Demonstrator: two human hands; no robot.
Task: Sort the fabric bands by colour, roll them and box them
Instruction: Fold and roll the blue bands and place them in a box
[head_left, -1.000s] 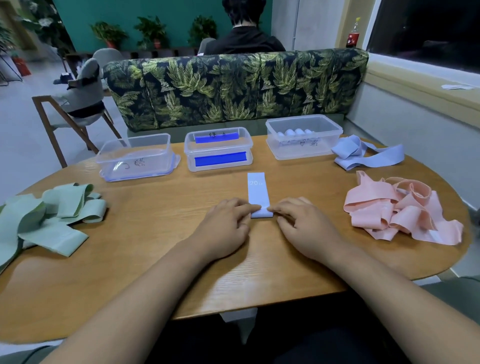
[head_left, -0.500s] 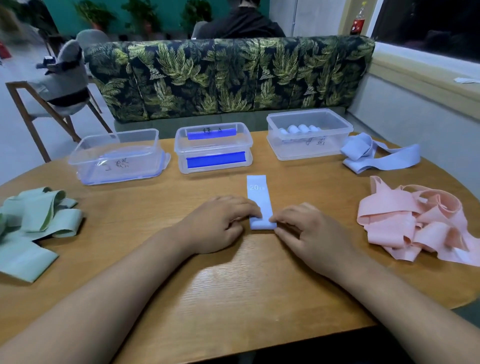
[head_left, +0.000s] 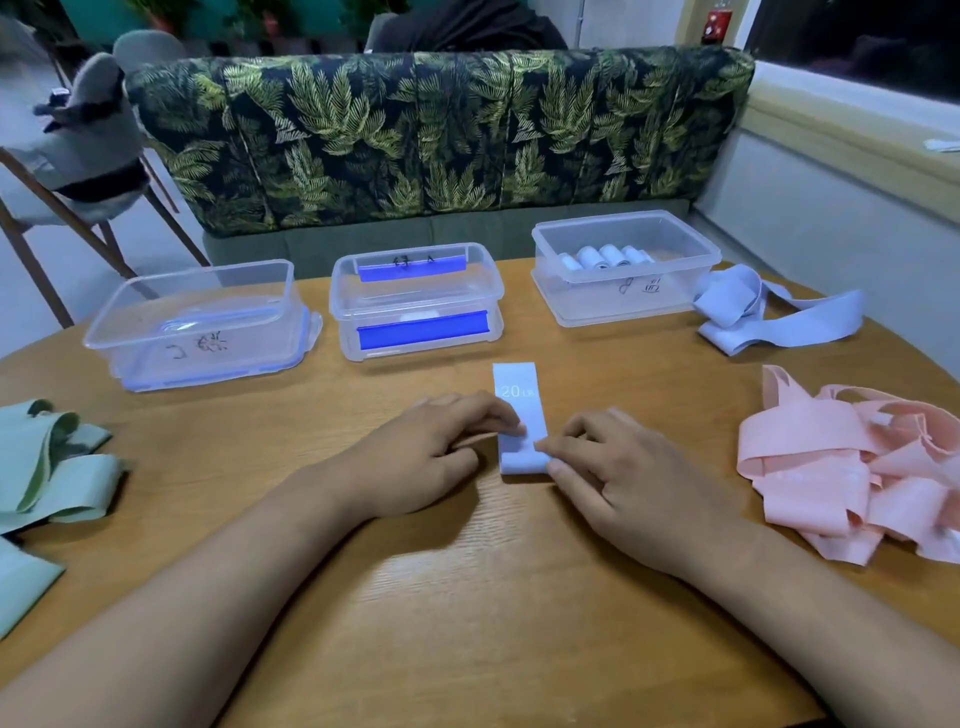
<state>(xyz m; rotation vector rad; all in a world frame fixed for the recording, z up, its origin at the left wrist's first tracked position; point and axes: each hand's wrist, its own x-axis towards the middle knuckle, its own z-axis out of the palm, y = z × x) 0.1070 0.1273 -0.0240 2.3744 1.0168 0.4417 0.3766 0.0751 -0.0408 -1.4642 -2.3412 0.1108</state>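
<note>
Hands: left hand (head_left: 431, 457) and right hand (head_left: 628, 483) both pinch rolled near end of pale-blue flat fabric band (head_left: 517, 400), centre of wooden worktop (head_left: 467, 597); long axis runs away from person; hands equally near.

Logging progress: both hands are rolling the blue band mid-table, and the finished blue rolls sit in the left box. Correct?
No. The head view shows the finished blue rolls in the right box, not the left. The left hand and right hand are indeed rolling the blue band mid-table.
</note>
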